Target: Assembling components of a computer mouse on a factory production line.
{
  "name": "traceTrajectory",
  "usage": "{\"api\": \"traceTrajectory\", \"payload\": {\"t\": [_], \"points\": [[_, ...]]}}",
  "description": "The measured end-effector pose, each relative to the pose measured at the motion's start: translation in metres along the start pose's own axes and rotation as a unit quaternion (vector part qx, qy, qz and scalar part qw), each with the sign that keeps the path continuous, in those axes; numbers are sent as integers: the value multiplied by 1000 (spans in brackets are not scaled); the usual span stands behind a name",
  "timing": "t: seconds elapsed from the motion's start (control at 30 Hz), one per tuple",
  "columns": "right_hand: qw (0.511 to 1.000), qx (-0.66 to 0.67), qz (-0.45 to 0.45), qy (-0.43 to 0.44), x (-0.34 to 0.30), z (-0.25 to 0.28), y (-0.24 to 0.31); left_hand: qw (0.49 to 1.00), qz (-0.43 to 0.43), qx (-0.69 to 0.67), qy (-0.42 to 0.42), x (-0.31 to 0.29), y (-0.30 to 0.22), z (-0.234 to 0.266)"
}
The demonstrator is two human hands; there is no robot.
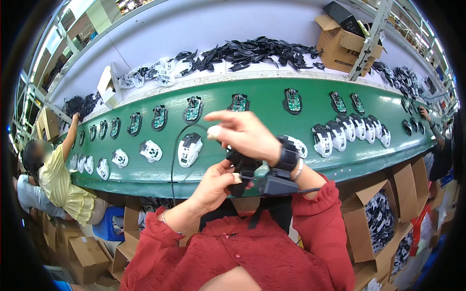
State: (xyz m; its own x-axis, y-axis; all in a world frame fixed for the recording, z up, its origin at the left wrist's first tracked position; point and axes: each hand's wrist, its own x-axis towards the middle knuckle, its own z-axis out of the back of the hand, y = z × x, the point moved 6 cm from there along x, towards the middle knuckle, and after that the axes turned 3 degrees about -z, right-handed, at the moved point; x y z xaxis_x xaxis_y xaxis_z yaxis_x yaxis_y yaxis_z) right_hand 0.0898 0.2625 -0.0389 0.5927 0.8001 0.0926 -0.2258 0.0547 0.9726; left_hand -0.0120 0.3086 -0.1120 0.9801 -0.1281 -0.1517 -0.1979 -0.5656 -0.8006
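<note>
My left hand [212,183] grips a dark black object with strap-like parts [244,167] just in front of the belt's near edge. Its exact kind is hard to make out. Above it, my right hand [245,133] reaches leftward with its fingers stretched out and apart. Pale covers sit on fingertips of both hands. A black band with a box-shaped device [279,183] is strapped round my right wrist. Beyond my hands stand black mouse bases with green circuit boards [193,109]. A white and black mouse shell [190,150] lies left of my right hand.
The green conveyor belt [264,89] carries more mouse bases and a cluster of shells [340,133]. Black parts [252,52] are heaped on the shelf beside a carton [342,48]. A thin cable [173,165] loops over the belt. Co-workers sit left [68,179] and right [437,150].
</note>
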Motion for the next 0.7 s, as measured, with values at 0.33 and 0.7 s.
{"api": "traceTrajectory", "payload": {"t": [0.33, 0.7], "points": [[941, -57, 135, -305, -69, 4, -24, 981, -192, -29, -25, 31, -38, 9], [930, 320, -22, -180, -57, 1, -71, 994, -59, -95, 15, 63, -23, 20]]}}
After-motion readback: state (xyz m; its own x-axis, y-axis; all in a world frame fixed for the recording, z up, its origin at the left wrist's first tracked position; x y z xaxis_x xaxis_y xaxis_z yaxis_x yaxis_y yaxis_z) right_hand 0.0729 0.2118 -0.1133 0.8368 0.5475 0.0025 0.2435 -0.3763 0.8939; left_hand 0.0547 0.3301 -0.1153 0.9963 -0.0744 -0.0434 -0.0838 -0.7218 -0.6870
